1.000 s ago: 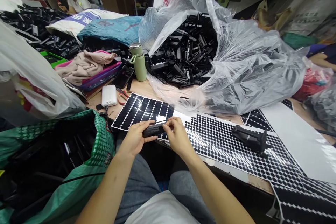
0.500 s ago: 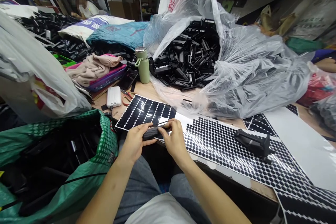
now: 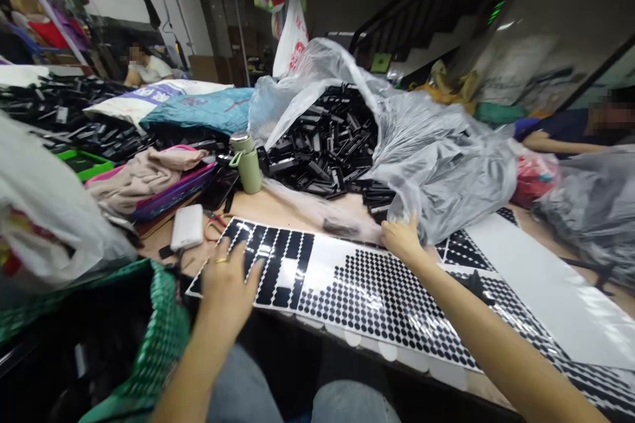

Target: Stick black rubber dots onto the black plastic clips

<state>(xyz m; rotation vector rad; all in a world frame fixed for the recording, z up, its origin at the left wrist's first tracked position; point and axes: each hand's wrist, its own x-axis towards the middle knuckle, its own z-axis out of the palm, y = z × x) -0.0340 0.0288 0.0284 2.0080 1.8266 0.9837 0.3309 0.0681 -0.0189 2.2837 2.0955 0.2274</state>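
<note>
My left hand (image 3: 225,287) is open with fingers spread, at the left part of a sheet of black stickers (image 3: 270,271); whether it touches the sheet I cannot tell. Further right, my right hand (image 3: 403,238) has its fingers closed at the lower edge of a large clear plastic bag (image 3: 446,172). Black plastic parts (image 3: 327,145) fill the bag's mouth and spill onto the table. Under my right forearm lies a sheet of round black stickers (image 3: 372,291). Just beyond the forearm a black part (image 3: 476,287) rests on it, partly hidden.
A green bottle (image 3: 248,165), a white power bank (image 3: 187,227) and scissors (image 3: 215,226) stand or lie at the left. A green bag (image 3: 159,317) of black parts is below the table edge. One person (image 3: 149,69) sits far left, another (image 3: 565,135) at right.
The dark ribbed piece that both hands held is gone from them. My right hand has moved forward and right to the plastic bag; my left has moved left and opened. The view has shifted.
</note>
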